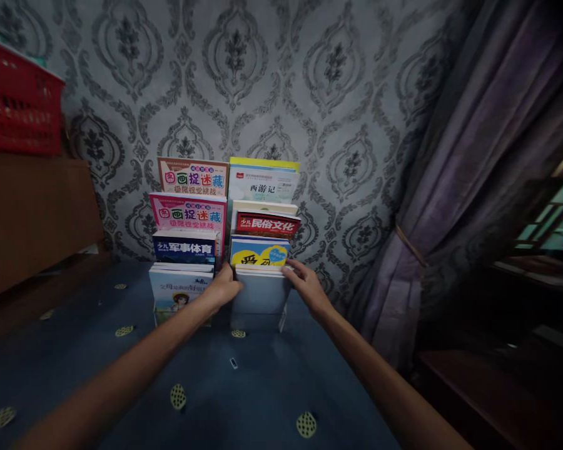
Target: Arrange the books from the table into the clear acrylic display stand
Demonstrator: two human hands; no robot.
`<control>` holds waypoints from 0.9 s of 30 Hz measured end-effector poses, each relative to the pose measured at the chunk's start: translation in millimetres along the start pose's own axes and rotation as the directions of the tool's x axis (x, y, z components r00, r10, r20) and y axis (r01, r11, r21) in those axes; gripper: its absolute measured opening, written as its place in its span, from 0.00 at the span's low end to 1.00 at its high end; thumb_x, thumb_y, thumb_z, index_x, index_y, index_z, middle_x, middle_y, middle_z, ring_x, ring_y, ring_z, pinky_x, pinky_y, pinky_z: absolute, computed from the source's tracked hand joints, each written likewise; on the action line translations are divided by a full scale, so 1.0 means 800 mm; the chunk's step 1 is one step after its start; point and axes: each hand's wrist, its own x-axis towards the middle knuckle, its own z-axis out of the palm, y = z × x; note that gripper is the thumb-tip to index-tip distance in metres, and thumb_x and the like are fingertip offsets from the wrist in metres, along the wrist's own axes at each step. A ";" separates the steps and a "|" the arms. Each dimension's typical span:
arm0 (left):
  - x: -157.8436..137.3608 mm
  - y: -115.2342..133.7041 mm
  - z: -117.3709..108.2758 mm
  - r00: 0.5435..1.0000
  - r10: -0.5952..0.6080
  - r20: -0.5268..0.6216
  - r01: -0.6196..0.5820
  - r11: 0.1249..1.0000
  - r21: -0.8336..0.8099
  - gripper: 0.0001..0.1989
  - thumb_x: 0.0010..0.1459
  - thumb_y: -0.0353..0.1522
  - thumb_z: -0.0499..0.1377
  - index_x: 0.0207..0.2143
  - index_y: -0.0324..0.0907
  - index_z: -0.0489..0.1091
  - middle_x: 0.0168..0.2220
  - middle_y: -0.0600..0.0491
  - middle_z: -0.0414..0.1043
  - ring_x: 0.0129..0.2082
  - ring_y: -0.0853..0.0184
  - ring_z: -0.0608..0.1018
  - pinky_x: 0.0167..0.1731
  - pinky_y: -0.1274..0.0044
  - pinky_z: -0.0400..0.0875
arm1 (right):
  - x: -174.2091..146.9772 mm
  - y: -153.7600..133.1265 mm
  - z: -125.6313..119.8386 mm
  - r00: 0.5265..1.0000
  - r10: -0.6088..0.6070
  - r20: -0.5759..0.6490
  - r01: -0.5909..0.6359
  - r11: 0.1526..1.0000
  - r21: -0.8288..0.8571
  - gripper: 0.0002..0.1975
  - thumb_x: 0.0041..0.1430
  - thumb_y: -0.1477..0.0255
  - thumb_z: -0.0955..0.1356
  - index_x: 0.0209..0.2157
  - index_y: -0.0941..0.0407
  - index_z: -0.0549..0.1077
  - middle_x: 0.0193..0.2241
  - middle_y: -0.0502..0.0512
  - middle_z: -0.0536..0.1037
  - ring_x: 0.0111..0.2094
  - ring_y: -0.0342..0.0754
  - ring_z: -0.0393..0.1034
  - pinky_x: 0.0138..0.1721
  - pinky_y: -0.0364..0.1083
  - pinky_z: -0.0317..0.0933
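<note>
Two rows of upright books stand against the wall in tiered holders. At the front of the right row is a plain pale-blue book [261,292]. My left hand [224,286] grips its left edge, and my right hand [307,284] has its fingers and thumb closed on the top right corner. Behind it rise a yellow-and-blue book [258,252], a red-titled book [268,224] and a white book with a yellow top [263,185]. In the left row, a book with a girl in a hat [181,290] is in front, then a navy book [185,248] and a pink book [190,212].
The books rest on a dark blue cloth [206,394] with a seed-pod pattern. A brown wooden cabinet [32,219] bears a red plastic basket [21,103] at the left. A tied purple curtain [431,194] hangs at the right, before patterned wallpaper [304,81].
</note>
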 end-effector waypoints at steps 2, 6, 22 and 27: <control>0.000 0.000 -0.001 1.000 -0.001 0.000 0.001 0.999 0.054 0.28 0.47 0.25 0.55 0.54 0.37 0.58 0.55 0.39 0.69 0.58 0.56 0.70 0.57 0.68 0.64 | 0.001 -0.001 0.003 0.997 -0.074 -0.032 0.073 0.997 -0.030 0.26 0.56 0.58 0.67 0.54 0.55 0.73 0.38 0.55 0.83 0.43 0.55 0.77 0.45 0.53 0.70; 0.000 0.005 -0.002 1.000 0.009 0.003 -0.010 0.988 0.156 0.32 0.46 0.25 0.55 0.56 0.37 0.55 0.55 0.38 0.69 0.58 0.53 0.70 0.56 0.66 0.65 | -0.001 -0.009 0.008 0.979 -0.199 -0.053 0.195 0.978 -0.072 0.29 0.57 0.62 0.66 0.60 0.54 0.68 0.50 0.58 0.79 0.51 0.56 0.74 0.51 0.54 0.68; 0.000 0.032 -0.001 0.994 -0.062 0.086 0.035 0.956 0.291 0.31 0.47 0.23 0.55 0.56 0.30 0.56 0.54 0.33 0.70 0.56 0.51 0.72 0.52 0.69 0.67 | -0.010 0.008 0.004 0.979 -0.185 -0.083 0.175 0.978 -0.117 0.28 0.59 0.58 0.66 0.59 0.55 0.70 0.53 0.58 0.77 0.53 0.58 0.72 0.55 0.57 0.66; -0.007 0.033 -0.003 0.995 -0.075 0.068 0.056 0.969 0.242 0.38 0.49 0.24 0.56 0.62 0.29 0.47 0.56 0.34 0.68 0.57 0.53 0.71 0.54 0.71 0.66 | -0.012 0.005 0.000 0.984 -0.165 -0.062 0.154 0.977 -0.149 0.29 0.59 0.56 0.65 0.56 0.57 0.73 0.52 0.61 0.78 0.52 0.61 0.73 0.56 0.59 0.64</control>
